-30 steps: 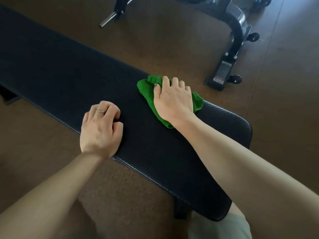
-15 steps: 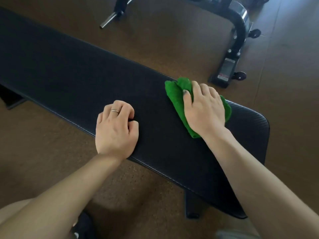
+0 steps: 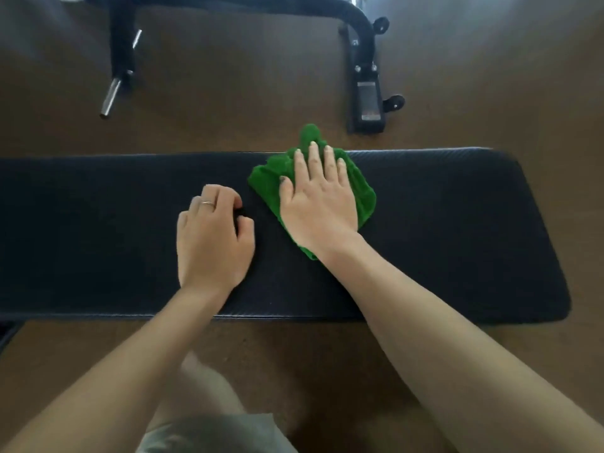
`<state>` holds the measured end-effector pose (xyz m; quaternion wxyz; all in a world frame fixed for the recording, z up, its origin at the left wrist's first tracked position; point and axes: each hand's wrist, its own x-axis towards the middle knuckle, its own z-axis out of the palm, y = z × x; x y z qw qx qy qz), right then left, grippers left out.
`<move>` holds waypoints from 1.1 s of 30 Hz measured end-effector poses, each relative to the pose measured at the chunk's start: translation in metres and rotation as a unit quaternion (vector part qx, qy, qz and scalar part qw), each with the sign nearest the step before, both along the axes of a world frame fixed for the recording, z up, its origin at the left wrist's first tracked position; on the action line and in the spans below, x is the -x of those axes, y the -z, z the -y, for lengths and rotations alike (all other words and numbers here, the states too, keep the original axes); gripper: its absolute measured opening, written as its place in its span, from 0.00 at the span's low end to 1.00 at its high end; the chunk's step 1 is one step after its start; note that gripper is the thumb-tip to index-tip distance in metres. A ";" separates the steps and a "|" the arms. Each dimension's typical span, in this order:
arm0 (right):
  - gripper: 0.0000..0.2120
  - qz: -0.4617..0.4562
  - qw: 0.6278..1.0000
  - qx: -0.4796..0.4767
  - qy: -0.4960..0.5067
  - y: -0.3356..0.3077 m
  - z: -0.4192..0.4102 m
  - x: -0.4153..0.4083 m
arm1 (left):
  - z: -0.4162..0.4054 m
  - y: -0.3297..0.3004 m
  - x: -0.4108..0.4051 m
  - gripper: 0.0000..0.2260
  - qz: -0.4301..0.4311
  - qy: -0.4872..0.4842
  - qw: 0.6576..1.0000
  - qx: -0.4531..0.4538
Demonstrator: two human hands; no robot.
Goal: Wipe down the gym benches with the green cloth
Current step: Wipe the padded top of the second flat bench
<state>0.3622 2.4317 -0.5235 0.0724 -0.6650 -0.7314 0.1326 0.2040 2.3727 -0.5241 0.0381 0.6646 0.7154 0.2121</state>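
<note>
Cloth (image 3: 361, 191) on the surface (image 3: 457, 230) under the right hand (image 3: 318, 204); left hand (image 3: 212, 237) at its 8 o'clock.

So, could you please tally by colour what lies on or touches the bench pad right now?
Black: 1, the black padded gym bench itself.
Green: 1, the crumpled green cloth under the flat right hand.
Silver: 1, the silver ring on the curled left hand.
Total: 3.
</note>
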 end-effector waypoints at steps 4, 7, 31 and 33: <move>0.28 -0.023 0.999 -0.018 -0.030 -0.001 0.011 -0.025 | 0.002 0.002 0.002 0.05 -0.002 0.020 1.000 -0.002; 0.27 -0.007 0.997 -0.033 0.065 0.003 0.011 -0.074 | 0.001 0.004 0.007 0.04 0.034 0.033 0.999 -0.002; 0.29 0.000 0.981 -0.054 0.187 0.006 0.132 -0.049 | 0.005 0.007 0.012 0.03 0.042 0.037 0.998 -0.011; 0.29 -0.020 0.993 -0.060 0.100 0.008 0.139 -0.013 | 0.005 0.008 0.010 0.03 0.038 0.032 0.999 -0.019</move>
